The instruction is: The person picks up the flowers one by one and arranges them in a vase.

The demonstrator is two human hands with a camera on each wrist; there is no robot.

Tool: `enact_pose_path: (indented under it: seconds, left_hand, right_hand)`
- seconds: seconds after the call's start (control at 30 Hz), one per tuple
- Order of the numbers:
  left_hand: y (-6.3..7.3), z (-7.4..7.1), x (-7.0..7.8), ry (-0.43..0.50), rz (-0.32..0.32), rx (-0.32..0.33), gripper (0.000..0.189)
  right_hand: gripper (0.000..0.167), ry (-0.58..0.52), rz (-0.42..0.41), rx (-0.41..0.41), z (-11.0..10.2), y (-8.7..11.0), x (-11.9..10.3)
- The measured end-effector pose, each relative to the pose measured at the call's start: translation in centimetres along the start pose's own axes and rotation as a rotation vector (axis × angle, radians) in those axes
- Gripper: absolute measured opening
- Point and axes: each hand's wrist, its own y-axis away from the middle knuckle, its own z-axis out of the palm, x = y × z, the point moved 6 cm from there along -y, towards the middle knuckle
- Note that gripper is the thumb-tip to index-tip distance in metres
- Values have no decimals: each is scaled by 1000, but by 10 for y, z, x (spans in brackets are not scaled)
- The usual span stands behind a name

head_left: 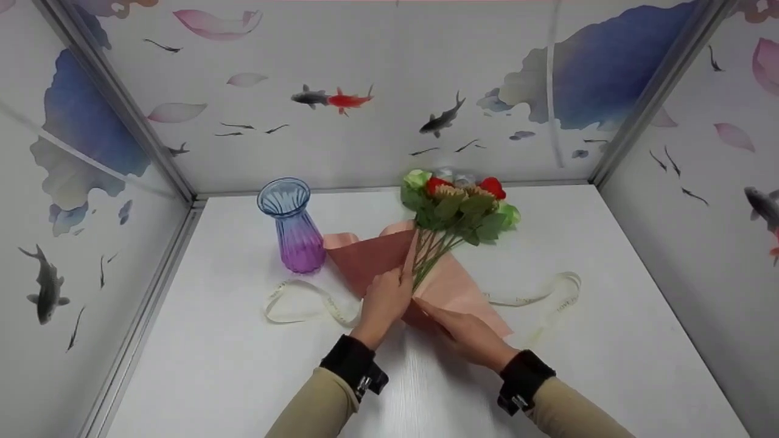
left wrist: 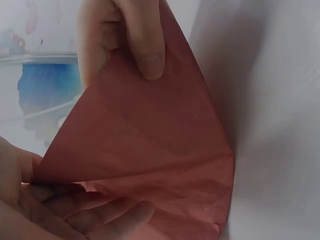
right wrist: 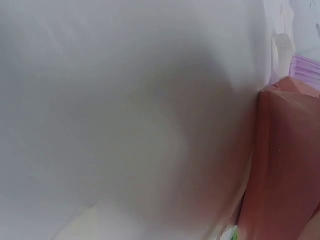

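A bouquet of artificial-looking flowers (head_left: 462, 210), red, green and beige with dark leaves, lies with its stems (head_left: 433, 258) on pink wrapping paper (head_left: 377, 258). My left hand (head_left: 386, 301) holds the folded left flap beside the stems; in the left wrist view its fingers (left wrist: 110, 217) extend beneath the paper's edge. Lower right, my right hand (head_left: 468, 334) pinches the paper near its bottom point, its thumb (left wrist: 150, 62) lying on the outer side. Only the paper's reddish outside (right wrist: 290, 150) fills the right edge of the right wrist view. Whether my left fingers touch the stems is hidden.
A blue-to-purple ribbed glass vase (head_left: 295, 234) stands left of the paper. Pale printed ribbon (head_left: 333, 310) trails out from under the paper on both sides. White panels (head_left: 389, 140) with painted fish and petals enclose the white table (head_left: 201, 365) at back and sides.
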Motion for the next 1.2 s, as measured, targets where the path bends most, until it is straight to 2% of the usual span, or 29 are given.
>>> enact_pose_path:
  seconds: [0.13, 0.3, 0.47, 0.6, 0.73, 0.87, 0.97, 1.07, 1.13, 1.2]
  left_hand:
    - [-2, -6, -5, 6, -30, -5, 43]
    - [-2, -10, -12, -5, -74, -54, 40]
    - [-1, -14, -15, -19, -80, -103, 40]
    - [0, -17, -16, -22, -71, -138, 42]
    - [2, -19, -15, -53, -51, -178, 44]
    - [4, -18, -14, -72, -58, -233, 45]
    - [5, -16, -11, -80, -57, -264, 46]
    - [8, -13, -7, -111, -33, -280, 45]
    - [10, -12, -5, -130, -27, -291, 42]
    - [12, -10, -3, -157, -20, -292, 38]
  right_hand:
    - [56, -58, 19, -28, -1, 4, 3]
    - [54, -151, 94, -152, -5, 10, 10]
    - [45, -204, 131, -246, -21, 11, 20]
    - [40, -177, 118, -309, -38, 10, 30]
    - [52, -22, 87, -393, -50, 8, 35]
    - [66, 297, -70, -493, -47, 5, 33]
    - [66, 451, -128, -553, -39, 2, 34]
    - [64, 475, -66, -601, -31, 1, 38]
    - [65, 490, -57, -612, -26, 1, 39]
    - [68, 510, -85, -602, -21, 2, 38]
